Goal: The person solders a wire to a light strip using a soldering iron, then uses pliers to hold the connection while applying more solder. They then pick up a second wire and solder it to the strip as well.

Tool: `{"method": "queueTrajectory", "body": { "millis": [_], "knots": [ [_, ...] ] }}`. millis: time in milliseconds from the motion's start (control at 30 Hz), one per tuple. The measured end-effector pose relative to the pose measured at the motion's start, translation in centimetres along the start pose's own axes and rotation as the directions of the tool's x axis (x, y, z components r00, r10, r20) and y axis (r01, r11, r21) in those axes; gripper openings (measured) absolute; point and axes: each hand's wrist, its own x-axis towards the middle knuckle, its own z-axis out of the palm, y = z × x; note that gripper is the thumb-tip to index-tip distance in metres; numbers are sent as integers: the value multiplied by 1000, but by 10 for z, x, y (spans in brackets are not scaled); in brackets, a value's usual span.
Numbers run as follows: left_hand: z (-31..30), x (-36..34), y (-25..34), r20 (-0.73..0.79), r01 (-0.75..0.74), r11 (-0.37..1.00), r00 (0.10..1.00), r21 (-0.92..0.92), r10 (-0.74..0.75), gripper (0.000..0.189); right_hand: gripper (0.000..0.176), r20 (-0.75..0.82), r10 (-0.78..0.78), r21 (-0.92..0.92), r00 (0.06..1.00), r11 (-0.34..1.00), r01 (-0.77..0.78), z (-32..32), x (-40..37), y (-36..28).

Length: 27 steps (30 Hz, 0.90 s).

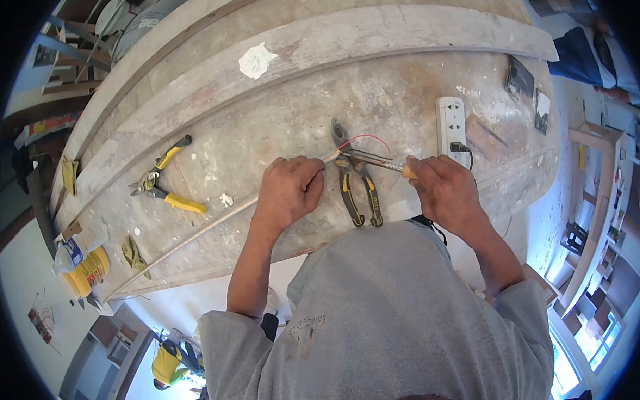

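My left hand (289, 192) is closed around a long thin rod (215, 223) that runs down to the left edge of the table. At the rod's right end, a thin red wire (366, 136) and dark wires show. My right hand (444, 193) grips a tool with a light wooden handle (408, 170); its metal shaft (378, 162) points left to the wire ends. Between my hands lie black and yellow pliers (358, 188), handles toward me, under the rod's end and the shaft.
Yellow-handled snips (165, 178) lie at the left. A white power strip (452, 125) with a black plug and a dark phone-like object (519, 78) are at the right. Long boards (371, 36) cross the table's far side. Bottles (86, 268) stand at the left edge.
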Motion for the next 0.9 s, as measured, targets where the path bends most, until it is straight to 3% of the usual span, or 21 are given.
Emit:
{"method": "queueTrajectory", "body": {
  "millis": [167, 433, 900],
  "knots": [
    [0, 0, 0, -17, 5, 1000, 1000, -22, -5, 15, 41, 56, 50, 12, 997, 999, -51, -3, 0, -2],
    [0, 1, 0, -1, 21, 999, 1000, -33, -21, 15, 40, -31, 50, 93, 998, 995, -47, -1, -4, 0],
    [-6, -5, -3, -30, 91, 985, 995, -149, -97, 13, 39, -10, 68, 102, 998, 993, -66, -1, -3, -3]
  ]
}}
